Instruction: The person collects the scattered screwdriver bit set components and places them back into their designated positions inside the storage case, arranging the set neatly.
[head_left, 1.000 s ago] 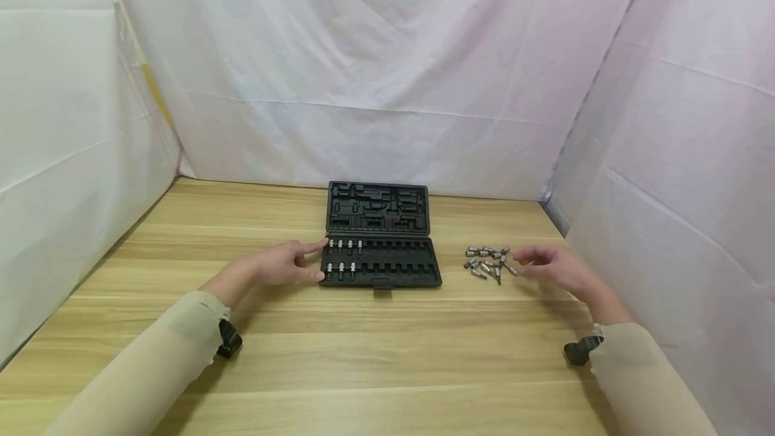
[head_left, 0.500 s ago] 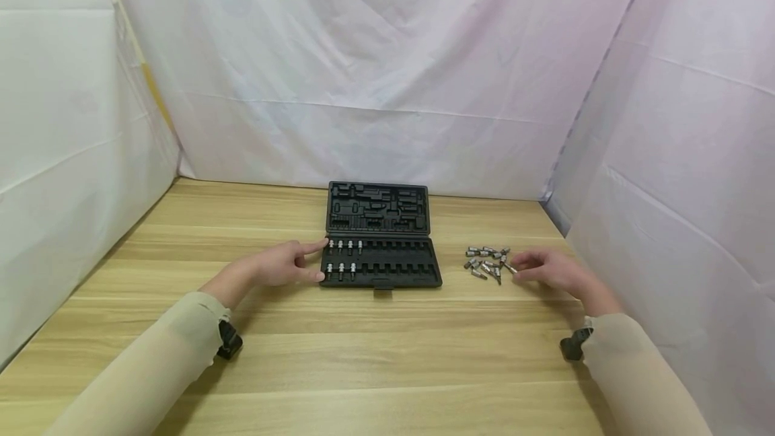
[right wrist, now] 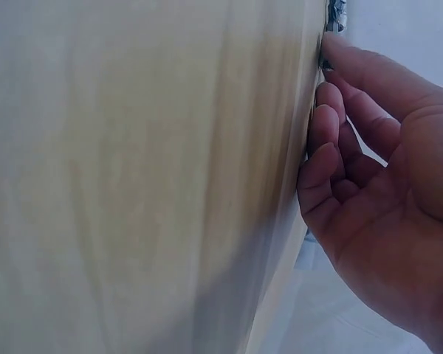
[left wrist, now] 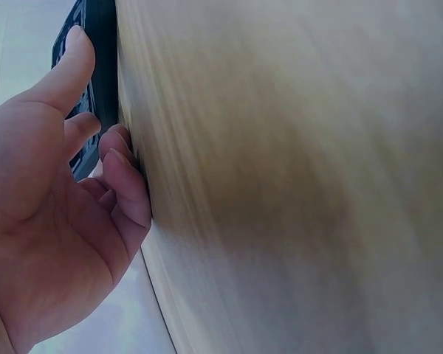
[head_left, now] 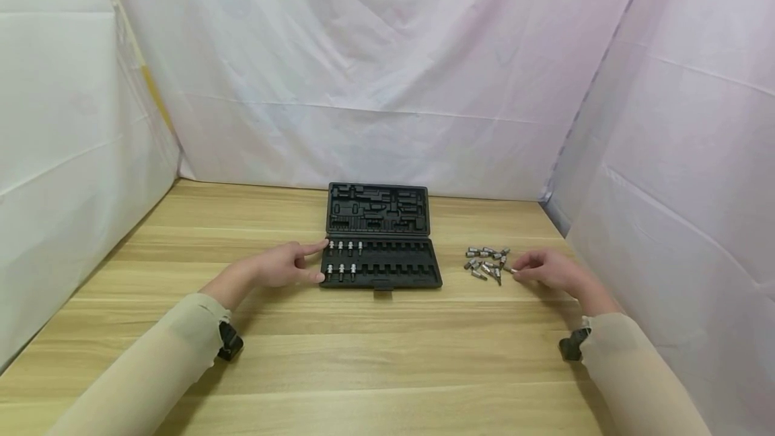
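A black plastic socket case [head_left: 375, 262] lies unfolded on the table, its lid [head_left: 378, 208] standing tilted at the back. Silver bit sockets [head_left: 341, 269] fill the left slots of both rows; the slots to the right are bare. My left hand [head_left: 281, 264] rests at the case's left edge, straight thumb and index finger touching it near the front and back corners. My right hand [head_left: 551, 271] is at the right side of a loose pile of bit sockets [head_left: 484, 264]. Its thumb and index finger pinch one bit socket [head_left: 514, 271], mostly hidden by the fingertips.
The wood-grain table [head_left: 387, 355] extends around the case and the pile. White cloth [head_left: 375, 73] hangs behind and along both sides. A latch tab [head_left: 383, 288] sticks out from the case's front edge.
My right hand has moved slightly left to the pile's right edge, and its fingertips have closed on the outermost bit socket. My left hand and the case have stayed put.
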The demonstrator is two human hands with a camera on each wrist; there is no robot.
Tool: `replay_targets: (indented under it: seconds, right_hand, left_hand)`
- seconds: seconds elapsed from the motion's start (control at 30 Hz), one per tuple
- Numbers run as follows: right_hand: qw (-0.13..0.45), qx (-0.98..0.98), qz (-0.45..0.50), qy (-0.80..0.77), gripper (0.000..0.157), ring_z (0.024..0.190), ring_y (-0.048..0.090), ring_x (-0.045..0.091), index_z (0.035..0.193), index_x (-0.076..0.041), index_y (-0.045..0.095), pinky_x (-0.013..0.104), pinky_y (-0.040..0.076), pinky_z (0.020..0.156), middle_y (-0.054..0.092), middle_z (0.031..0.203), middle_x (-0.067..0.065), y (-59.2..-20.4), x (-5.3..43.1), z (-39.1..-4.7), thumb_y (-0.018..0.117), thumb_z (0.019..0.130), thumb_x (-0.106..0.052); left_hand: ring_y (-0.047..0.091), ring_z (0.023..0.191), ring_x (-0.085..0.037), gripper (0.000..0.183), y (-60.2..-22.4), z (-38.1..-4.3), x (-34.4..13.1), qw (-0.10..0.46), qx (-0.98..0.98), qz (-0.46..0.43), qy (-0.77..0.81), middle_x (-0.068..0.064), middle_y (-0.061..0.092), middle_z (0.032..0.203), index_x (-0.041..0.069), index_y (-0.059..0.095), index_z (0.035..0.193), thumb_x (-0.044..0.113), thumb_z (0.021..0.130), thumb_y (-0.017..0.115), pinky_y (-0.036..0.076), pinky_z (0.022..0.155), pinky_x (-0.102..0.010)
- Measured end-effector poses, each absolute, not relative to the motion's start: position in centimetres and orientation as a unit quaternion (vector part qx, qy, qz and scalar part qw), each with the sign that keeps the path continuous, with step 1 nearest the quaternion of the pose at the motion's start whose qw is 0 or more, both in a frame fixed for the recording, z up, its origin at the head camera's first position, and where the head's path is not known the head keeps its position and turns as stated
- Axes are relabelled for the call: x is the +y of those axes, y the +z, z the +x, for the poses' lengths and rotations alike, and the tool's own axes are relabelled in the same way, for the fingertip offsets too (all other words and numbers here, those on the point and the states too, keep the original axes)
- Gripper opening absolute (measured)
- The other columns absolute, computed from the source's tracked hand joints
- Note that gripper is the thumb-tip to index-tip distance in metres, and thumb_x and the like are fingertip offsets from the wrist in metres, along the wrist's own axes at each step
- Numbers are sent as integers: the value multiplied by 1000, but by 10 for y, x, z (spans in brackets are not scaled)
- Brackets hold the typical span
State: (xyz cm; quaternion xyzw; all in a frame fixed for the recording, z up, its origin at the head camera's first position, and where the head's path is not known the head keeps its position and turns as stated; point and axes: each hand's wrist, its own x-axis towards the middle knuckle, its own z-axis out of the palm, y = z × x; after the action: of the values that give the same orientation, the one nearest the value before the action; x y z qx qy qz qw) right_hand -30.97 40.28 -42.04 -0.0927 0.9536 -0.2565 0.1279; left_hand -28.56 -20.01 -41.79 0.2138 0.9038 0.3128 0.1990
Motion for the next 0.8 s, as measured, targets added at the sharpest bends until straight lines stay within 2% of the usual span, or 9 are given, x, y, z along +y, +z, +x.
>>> replay_targets:
  seconds: [0.27, 0.53, 0.8]
  right_hand:
    - [129, 953, -87, -260, 28, 101, 65, 19, 118, -7, 78, 35, 53, 85, 77, 114, 7, -422, 410, -309, 79, 102, -30]
    - [124, 942, -81, -303, 28, 93, 65, 16, 120, 0, 74, 31, 57, 78, 75, 108, 8, -421, 419, -302, 76, 103, -22]
    - [92, 926, -95, -353, 30, 91, 71, 17, 124, 1, 73, 31, 59, 80, 76, 109, 13, -411, 403, -301, 75, 105, -22]
  left_hand:
    - [38, 62, -13, 90, -419, -286, -201, 197, 904, 215, 312, 2, 51, 73, 20, 27, 175, 46, 104, 75, 42, 67, -32]
    - [34, 60, -12, 89, -418, -287, -200, 196, 902, 219, 315, 4, 45, 67, 18, 27, 175, 43, 105, 75, 40, 64, -31]
    - [45, 77, -18, 90, -417, -285, -199, 193, 908, 209, 307, -7, 56, 93, 20, 28, 175, 47, 104, 75, 43, 74, -36]
